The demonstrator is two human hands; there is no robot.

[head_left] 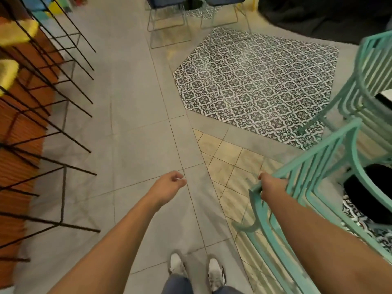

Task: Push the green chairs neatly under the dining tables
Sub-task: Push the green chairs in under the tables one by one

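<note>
A green metal chair (314,166) with a slatted back stands at the right, close to me. My right hand (270,184) is shut on the top rail of its backrest near the left corner. A second green chair (360,81) stands farther back at the right edge, against a table whose edge (385,96) just shows. A black round table base (369,192) sits on the floor beyond the near chair. My left hand (169,185) hangs over the grey floor with fingers loosely curled, holding nothing.
Black wire stool frames (53,102) with yellow seats line a brick-red counter at the left. Blue-seated wire chairs (165,15) stand at the top. A patterned tile patch (254,81) lies ahead. My shoes (197,270) are at the bottom.
</note>
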